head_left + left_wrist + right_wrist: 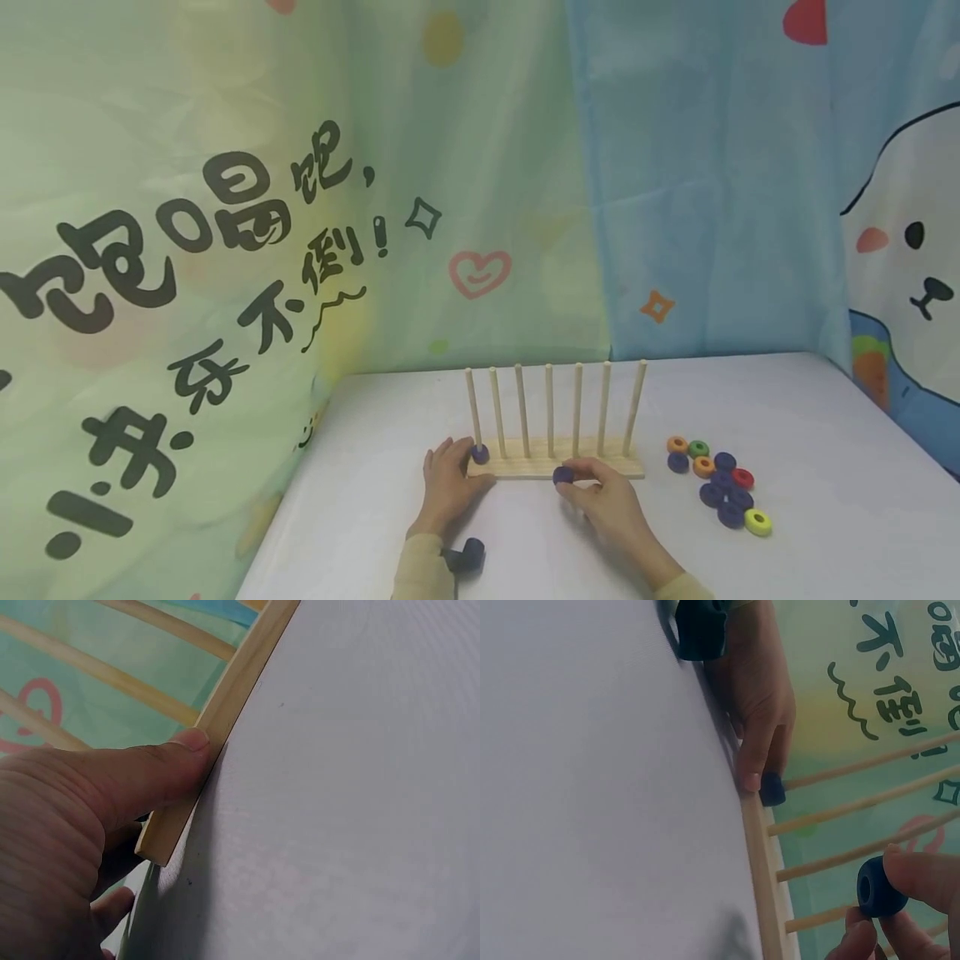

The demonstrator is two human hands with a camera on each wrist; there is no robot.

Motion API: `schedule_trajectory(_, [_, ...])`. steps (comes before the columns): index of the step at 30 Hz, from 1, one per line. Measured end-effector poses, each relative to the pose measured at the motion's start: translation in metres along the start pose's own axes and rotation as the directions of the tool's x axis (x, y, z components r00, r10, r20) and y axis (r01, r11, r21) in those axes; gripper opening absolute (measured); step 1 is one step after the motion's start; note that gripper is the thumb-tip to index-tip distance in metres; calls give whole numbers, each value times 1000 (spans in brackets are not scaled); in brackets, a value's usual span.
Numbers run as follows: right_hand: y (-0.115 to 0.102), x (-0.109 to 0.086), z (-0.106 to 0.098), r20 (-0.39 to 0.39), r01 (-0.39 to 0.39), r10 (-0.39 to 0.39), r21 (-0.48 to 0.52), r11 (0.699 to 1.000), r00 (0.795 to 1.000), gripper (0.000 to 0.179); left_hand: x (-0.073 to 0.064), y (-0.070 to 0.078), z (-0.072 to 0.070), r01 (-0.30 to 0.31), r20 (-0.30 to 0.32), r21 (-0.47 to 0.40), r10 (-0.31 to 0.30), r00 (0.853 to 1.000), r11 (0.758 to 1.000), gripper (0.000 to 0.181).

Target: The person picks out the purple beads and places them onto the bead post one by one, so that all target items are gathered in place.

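Note:
A wooden peg stand point(517, 471) with several upright pegs stands on the table. My left hand point(447, 483) grips its left end, the thumb point(176, 754) lying along the front edge of the base and the other fingers at the end and behind. One dark blue bead point(480, 454) sits at the bottom of the leftmost peg, beside that hand. My right hand point(606, 498) pinches a second dark blue bead point(881, 887) between thumb and fingers, in front of the stand right of its middle. In the right wrist view the bead's hole shows.
To the right of the stand lies a loose group of beads: several dark blue ones point(722, 481), two orange point(703, 467), a green point(698, 449), a red point(742, 478) and a yellow one point(758, 523). Printed curtains point(480, 167) hang behind and left of the white table point(360, 500).

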State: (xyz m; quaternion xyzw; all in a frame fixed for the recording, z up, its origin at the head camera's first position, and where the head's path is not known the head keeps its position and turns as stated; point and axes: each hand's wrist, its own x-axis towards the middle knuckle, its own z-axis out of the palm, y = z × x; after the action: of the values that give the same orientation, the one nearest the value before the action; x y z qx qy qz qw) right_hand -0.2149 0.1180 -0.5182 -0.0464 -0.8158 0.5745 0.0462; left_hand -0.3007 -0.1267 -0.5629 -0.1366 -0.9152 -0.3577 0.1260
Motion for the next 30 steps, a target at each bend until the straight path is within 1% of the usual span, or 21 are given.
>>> schedule_trajectory(3, [-7,2,1,-9,19,-19,-5,1000,1000,40,0,0,-1,21,17,5,-21,1000,1000,65])
schedule_trajectory(6, [-13,3,3,-12,39,-40,-8,999,999,38,-2,0,-2,29,14,-2,-29,999,1000,65])
schedule_trajectory(12, [-20,6,5,-12,45,-45,-32,998,999,35,-4,-2,-2,29,7,-4,-29,1000,1000,64])
schedule_trajectory(18, [-25,10,6,-21,102,-103,-50,994,994,36,-2,-1,-1,19,15,5,-19,1000,1000,65])
schedule_trajectory(24, [-31,13,9,-20,125,-127,-83,989,992,36,1,-3,0,25,20,1,-25,999,1000,65])
schedule_trajectory(28, [-36,14,8,-16,154,-157,-104,983,988,35,0,-4,2,13,8,1,-13,1000,1000,64])
schedule_trajectory(30, [-38,14,7,-21,171,-175,-116,978,984,34,-1,-4,4,-5,6,-1,5,1000,1000,63])
